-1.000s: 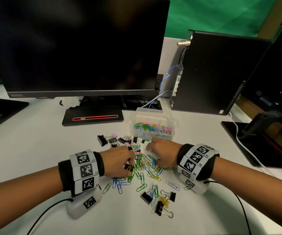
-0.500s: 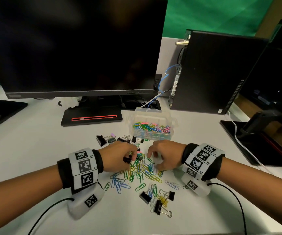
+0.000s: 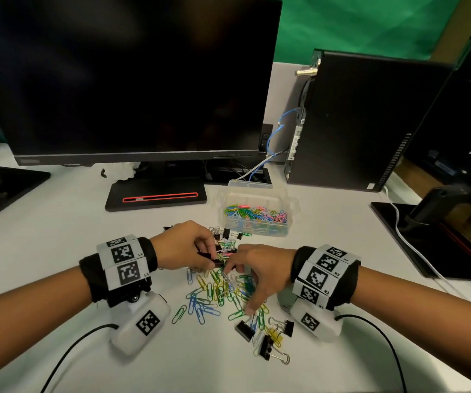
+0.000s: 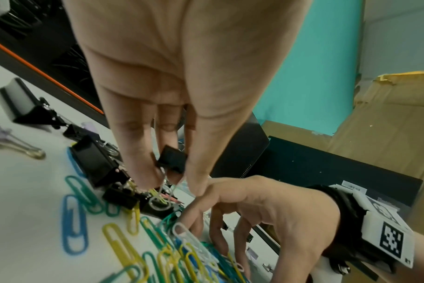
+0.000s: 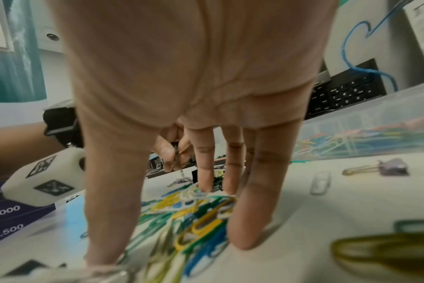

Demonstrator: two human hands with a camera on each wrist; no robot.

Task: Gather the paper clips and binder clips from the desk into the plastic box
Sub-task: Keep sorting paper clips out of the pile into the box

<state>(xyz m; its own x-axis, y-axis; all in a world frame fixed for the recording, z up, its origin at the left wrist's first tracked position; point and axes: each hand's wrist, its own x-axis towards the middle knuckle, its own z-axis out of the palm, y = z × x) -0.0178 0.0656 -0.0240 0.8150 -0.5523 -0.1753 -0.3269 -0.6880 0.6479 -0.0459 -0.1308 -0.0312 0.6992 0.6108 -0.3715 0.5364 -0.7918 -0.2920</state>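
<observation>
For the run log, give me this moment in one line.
left hand: pinching black binder clip | right hand: fingers spread on paper clip pile | plastic box: part-filled

A: Obstacles beyond the left grip?

B: A cluster of binder clips just ahead of it, then the open-topped plastic box ahead and to its right. The monitor base stands further ahead and slightly left, the computer tower behind the box.

A: Around the right grip?

B: The paper clips lie under its fingertips and spread to its left. More binder clips sit just behind it, toward the person. A second monitor stand stands well off to its right.

A: Free room?

B: Bare bench left of the left grip; an open strip of bench between the right grip and the box.
</observation>
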